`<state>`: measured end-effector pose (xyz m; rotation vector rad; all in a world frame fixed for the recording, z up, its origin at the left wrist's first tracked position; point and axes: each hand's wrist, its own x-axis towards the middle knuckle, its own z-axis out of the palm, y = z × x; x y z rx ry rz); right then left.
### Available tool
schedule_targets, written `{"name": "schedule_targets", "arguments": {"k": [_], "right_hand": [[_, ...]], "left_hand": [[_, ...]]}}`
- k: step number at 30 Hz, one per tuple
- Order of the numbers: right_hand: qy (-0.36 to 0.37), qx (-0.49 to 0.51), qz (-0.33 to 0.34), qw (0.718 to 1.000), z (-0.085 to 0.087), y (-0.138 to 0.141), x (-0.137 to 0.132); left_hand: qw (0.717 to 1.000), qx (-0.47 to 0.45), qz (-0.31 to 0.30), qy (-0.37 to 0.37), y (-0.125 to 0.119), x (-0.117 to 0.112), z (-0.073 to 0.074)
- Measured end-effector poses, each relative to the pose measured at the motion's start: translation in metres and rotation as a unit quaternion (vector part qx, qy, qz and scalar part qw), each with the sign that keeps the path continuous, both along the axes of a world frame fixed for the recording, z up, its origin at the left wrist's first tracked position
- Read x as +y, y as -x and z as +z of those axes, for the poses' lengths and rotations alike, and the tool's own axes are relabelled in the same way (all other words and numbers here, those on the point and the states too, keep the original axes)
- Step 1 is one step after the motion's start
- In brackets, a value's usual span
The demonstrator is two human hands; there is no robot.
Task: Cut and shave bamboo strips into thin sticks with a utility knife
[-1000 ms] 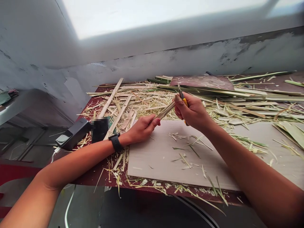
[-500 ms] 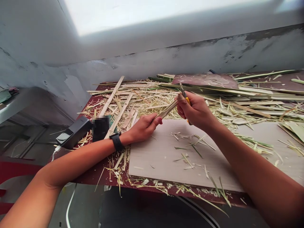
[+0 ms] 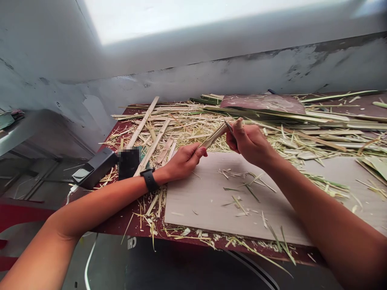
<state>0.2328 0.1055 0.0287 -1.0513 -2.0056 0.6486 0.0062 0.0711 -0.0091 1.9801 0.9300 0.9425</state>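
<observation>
Fingers closed, my left hand (image 3: 188,160) grips the lower end of a pale bamboo strip (image 3: 214,137), which slants up to the right above the board. My right hand (image 3: 249,141) is at the strip's upper end, wrapped round a utility knife (image 3: 229,126). Its dark blade lies against or very close to the strip, and the handle is hidden in my palm. My right thumb points upward beside the blade. Below both hands lies a light board (image 3: 199,205) with scattered shavings.
Shavings (image 3: 193,131) and several bamboo strips (image 3: 155,141) cover the dark red table (image 3: 121,219). A grey device (image 3: 94,168) with a white cable stands at the left edge. Longer green strips (image 3: 329,117) lie at the back right, before the wall.
My right hand has turned, so the knife now tilts left onto the strip and its yellow handle is out of sight. The left hand has stayed nearly still.
</observation>
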Motion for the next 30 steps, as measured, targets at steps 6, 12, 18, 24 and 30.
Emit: {"name": "schedule_targets", "arguments": {"k": [6,12,18,24,30], "right_hand": [[0.008,-0.069,0.076,0.995,-0.0086,0.0048,0.0021],[0.014,-0.095,0.122,0.988,-0.0101,0.0043,0.0021],[-0.024,-0.101,0.132,0.986,-0.0076,0.007,-0.0003],[-0.047,-0.126,0.137,0.981,-0.004,0.0105,-0.0029],[-0.071,-0.154,0.123,0.978,-0.0044,0.0099,-0.0017]], "left_hand": [[1.0,-0.021,-0.003,0.011,-0.0002,0.0007,0.0001],[0.999,-0.039,-0.013,0.03,0.0004,0.0029,-0.0012],[0.997,-0.06,-0.022,0.043,-0.0001,0.005,-0.0022],[0.997,-0.064,-0.018,0.04,-0.0004,0.0045,-0.0014],[0.996,-0.072,-0.018,0.046,-0.0004,0.0046,-0.0001]]}}
